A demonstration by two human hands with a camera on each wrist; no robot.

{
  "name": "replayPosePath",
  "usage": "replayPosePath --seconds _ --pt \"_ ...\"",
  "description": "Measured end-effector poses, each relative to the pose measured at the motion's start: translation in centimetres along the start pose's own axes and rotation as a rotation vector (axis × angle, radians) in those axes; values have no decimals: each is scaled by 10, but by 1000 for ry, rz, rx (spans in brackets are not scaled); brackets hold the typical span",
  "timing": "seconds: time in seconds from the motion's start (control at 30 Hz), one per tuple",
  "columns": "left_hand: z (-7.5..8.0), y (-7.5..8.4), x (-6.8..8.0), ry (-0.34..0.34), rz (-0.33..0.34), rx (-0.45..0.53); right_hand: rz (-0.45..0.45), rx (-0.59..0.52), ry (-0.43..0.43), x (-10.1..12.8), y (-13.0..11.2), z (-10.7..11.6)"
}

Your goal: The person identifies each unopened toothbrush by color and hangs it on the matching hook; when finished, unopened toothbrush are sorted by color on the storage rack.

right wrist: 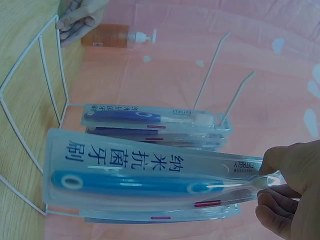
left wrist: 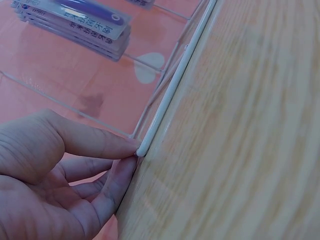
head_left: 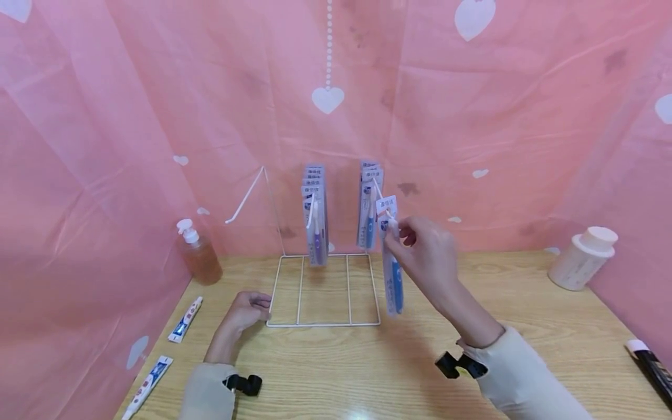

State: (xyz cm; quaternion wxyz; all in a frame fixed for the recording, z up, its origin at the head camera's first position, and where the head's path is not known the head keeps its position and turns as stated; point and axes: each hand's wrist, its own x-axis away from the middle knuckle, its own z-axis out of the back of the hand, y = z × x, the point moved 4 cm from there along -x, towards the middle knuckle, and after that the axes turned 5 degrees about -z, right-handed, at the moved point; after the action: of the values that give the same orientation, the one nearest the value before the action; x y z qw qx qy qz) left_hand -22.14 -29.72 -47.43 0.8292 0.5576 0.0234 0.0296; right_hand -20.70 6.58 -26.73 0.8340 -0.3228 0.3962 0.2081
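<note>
Hanging from the right hand (head_left: 427,254) just right of the frame's centre, the packaged toothbrush (head_left: 392,274) is pinched by its top card between thumb and fingertips (right wrist: 272,162). Its long axis runs nearly straight down in the head view, with the blue brush inside the clear blister and the foot of the pack dangling above the desk (head_left: 420,361), not touching it. The pack sits directly below and slightly left of the hand that holds it, so the right hand is the near one by far; the left is well apart, low at the left of the frame.

Just behind and to the upper left of the held pack is the right-hand peg of the wire rack (head_left: 322,324), where a bunch of matching packs (head_left: 369,204) hangs; the card top of the held one is close beside that peg's tip. A second bunch (head_left: 315,216) hangs on the middle peg, and a bare peg (head_left: 244,201) juts out at the left.

The left hand (head_left: 245,309) rests on the desk with fingers loosely curled, thumb and fingertip pressing on the rack's front left corner (left wrist: 141,147).

Further out stand a pump bottle (head_left: 198,254) at the left, a white jar (head_left: 583,258) at the right, and two toothpaste tubes (head_left: 185,321) along the lower left edge.
</note>
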Motion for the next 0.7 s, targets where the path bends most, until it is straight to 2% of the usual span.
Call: replayPosePath --seconds 0.4,0.7 --pt "1 -1 0 5 -21 -2 -118 17 -23 -32 16 -37" --pt "1 -4 -1 -2 -7 18 -138 -32 48 -46 26 -58"
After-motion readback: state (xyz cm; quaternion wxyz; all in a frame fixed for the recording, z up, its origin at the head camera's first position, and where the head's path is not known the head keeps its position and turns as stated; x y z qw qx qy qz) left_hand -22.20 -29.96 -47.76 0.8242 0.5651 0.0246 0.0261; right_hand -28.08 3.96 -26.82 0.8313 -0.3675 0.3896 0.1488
